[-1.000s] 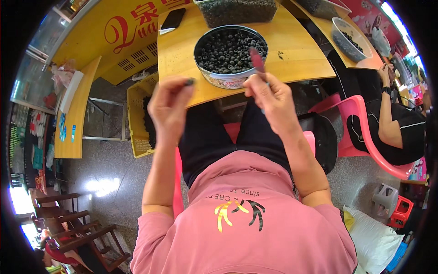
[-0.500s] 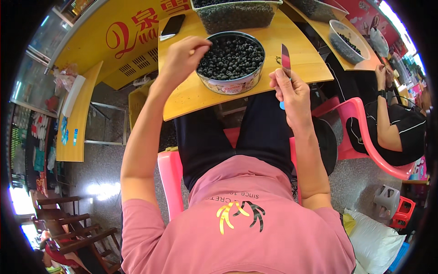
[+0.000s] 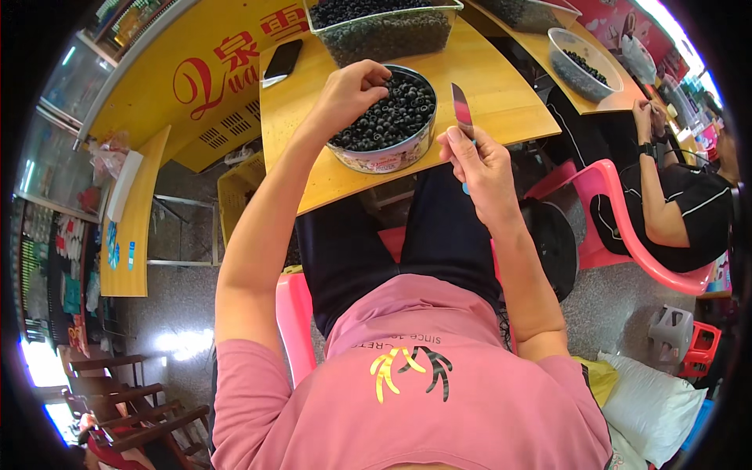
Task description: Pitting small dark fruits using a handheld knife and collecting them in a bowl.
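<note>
A round, printed metal tin point(image 3: 384, 162) stands near the front edge of the yellow table. Small dark round pieces point(image 3: 401, 110), some with ring-like tops, fill it; I cannot tell their exact kind. Over the tin's left side, my left hand point(image 3: 350, 95) has its fingers bent and pinched together; whatever lies between them is hidden. My right hand point(image 3: 484, 168), just right of the tin, grips a small knife point(image 3: 461, 108) with its blade pointing up and away. A bit of the knife's blue handle shows below the fist.
A clear rectangular tub point(image 3: 392, 39) of dark pieces sits behind the tin, with a black phone point(image 3: 284, 59) to its left. On the right-hand table stands an oval plastic basin point(image 3: 583, 78) with similar pieces. A co-worker point(image 3: 666, 196) sits by a pink chair point(image 3: 615, 196).
My left hand has moved rightward, further over the tin, its fingers still pinched. The right hand keeps hold of the knife, now closer to the tin. The whole view has shifted slightly.
</note>
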Demonstrator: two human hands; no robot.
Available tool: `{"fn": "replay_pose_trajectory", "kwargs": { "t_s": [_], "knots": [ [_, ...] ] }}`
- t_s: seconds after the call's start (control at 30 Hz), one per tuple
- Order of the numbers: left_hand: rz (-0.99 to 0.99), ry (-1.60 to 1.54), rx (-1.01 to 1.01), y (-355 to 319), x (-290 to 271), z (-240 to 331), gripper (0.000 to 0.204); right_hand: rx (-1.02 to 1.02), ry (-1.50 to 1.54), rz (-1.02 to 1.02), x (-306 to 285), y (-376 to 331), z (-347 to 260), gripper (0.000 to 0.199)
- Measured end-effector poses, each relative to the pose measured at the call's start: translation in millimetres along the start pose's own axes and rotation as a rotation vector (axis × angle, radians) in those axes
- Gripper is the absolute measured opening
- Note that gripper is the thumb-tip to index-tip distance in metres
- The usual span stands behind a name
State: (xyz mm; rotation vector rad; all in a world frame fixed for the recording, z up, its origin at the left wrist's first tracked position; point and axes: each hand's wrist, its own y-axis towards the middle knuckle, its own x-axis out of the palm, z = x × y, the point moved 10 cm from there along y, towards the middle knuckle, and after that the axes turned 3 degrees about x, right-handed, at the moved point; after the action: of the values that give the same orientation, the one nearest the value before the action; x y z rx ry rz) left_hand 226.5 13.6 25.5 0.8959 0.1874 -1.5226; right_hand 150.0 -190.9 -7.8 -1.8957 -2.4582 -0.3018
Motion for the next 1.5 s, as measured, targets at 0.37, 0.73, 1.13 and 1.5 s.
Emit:
{"fn": "replay_pose_trajectory", "kwargs": {
  "t_s": [0.37, 0.73, 1.13, 1.5],
  "knots": [
    [0.070, -0.813, -0.120, -109.8, 24.2, 75.2, 0.026, 0.167, 0.234, -0.152, 43.1, -13.4, 10.7, 0.021],
    [0.365, -0.669, -0.031, -130.9, 25.4, 67.4, 0.022, 0.255, 0.415, -0.239, 55.9, -18.7, 19.3, 0.015],
    [0.488, -0.263, 0.123, -138.3, 11.6, 91.7, 0.021, 0.224, 0.325, -0.197, 49.5, -20.4, 12.6, 0.017],
    [0.405, -0.745, -0.149, -145.8, 22.5, 74.9, 0.019, -0.392, -0.410, -0.124, 43.2, -32.4, -48.0, 0.014]
  ]
}}
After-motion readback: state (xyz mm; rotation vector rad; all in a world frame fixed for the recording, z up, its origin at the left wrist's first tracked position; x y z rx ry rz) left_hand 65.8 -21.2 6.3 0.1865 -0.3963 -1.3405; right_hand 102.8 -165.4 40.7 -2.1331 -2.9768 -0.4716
